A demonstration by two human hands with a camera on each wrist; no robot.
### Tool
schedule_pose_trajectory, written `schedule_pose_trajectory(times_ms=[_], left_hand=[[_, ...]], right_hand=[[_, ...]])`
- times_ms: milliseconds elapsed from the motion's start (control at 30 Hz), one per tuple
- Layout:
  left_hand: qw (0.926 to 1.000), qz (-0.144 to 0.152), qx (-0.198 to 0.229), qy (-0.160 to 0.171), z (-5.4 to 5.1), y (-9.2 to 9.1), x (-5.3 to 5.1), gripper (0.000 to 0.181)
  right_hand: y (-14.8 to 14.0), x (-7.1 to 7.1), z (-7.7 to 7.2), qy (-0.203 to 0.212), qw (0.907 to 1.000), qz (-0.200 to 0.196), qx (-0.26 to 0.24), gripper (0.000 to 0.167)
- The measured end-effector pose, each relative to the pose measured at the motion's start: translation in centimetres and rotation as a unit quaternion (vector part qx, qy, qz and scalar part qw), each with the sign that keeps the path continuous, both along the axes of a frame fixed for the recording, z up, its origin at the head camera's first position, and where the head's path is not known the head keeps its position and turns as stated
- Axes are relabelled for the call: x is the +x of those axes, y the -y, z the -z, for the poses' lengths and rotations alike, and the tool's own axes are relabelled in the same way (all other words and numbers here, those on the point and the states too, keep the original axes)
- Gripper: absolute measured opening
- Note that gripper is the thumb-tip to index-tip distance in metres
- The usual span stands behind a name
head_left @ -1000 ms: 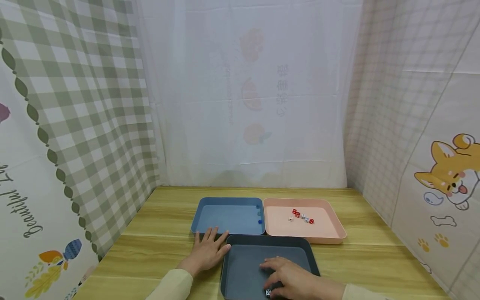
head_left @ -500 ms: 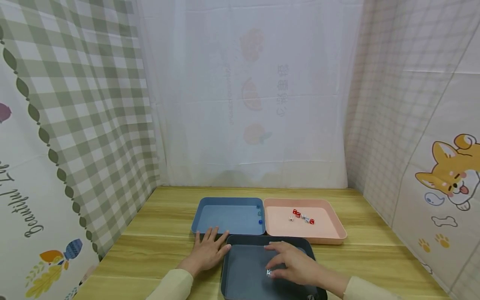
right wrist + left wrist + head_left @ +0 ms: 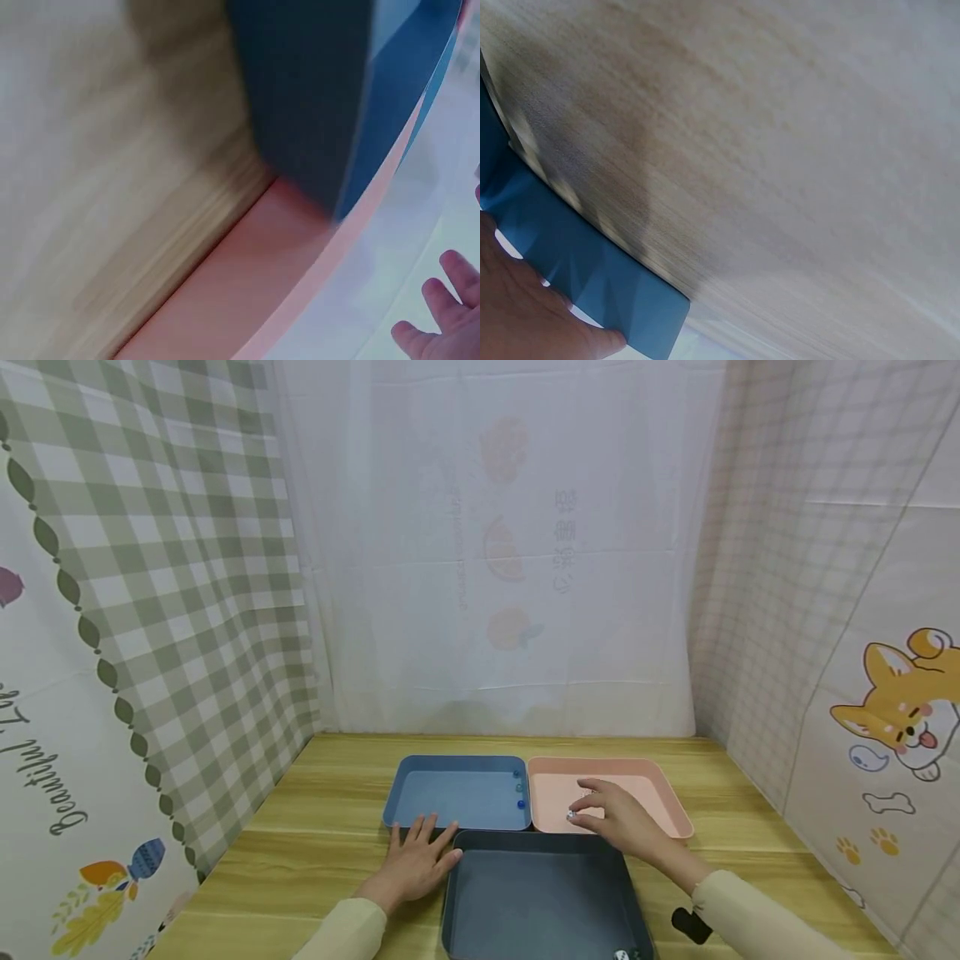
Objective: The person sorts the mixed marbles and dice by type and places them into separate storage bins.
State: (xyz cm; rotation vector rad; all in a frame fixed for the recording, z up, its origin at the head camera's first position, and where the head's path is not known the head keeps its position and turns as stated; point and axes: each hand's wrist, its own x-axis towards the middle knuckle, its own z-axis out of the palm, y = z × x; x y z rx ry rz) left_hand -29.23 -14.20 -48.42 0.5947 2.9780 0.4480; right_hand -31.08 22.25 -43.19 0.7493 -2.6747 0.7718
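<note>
Thumb and fingertip of the right hand (image 3: 621,819) pinch a white die (image 3: 572,815) over the pink tray (image 3: 551,783). The left hand (image 3: 411,867), fingers spread, lies by the blue tray (image 3: 450,789) and dark tray (image 3: 540,897).

Head view evenly bright; left wrist view soft, table (image 3: 619,161) shadowed; right wrist view blurs dark tray (image 3: 307,97).

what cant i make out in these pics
Head: what the right hand hides in the pink tray.
Head: number shown by the pinched die, too small.
Head: near end of dark tray, cut off at bottom.
Right wrist: part of the right hand, cut off by the right edge.
Left wrist: rest of left hand, cut off left and below.
</note>
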Motion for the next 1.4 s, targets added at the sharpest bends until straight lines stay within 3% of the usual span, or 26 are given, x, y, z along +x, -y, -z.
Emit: schedule_pose_trajectory(times_ms=[167,533,667,1000,1133,1300,1400], left_hand=[[1.0,0.001,-0.001,-0.002,0.1,0.0,0.0,0.065],[1.0,-0.001,0.0,0.002,0.1,0.0,0.0,0.065],[1.0,0.0,0.003,0.006,0.1,0.1,0.0,0.066],[1.0,0.001,0.001,0.007,0.0,0.0,-0.1,0.066],[1.0,0.001,0.001,0.007,-0.1,0.0,0.0,0.066],[1.0,0.002,0.002,0.007,-0.1,0.0,0.1,0.065],[1.0,0.001,0.003,0.008,-0.1,0.0,0.1,0.066]], right_hand=[[-2.1,-2.1,0.5,-0.023,0.9984,0.051,0.004,0.012],[-5.5,-5.4,2.3,-0.009,0.9918,0.125,0.024,0.012],[-5.6,-5.9,2.6,-0.005,0.9907,0.131,0.034,0.011],[-4.5,-6.0,3.2,0.003,0.9945,0.103,0.02,0.012],[-4.1,-6.2,3.3,0.003,0.9929,0.117,0.024,0.015],[-4.0,-6.3,3.4,0.036,0.9884,0.147,0.009,0.024],[-4.1,-6.4,3.4,0.033,0.9903,0.135,0.011,0.022]])
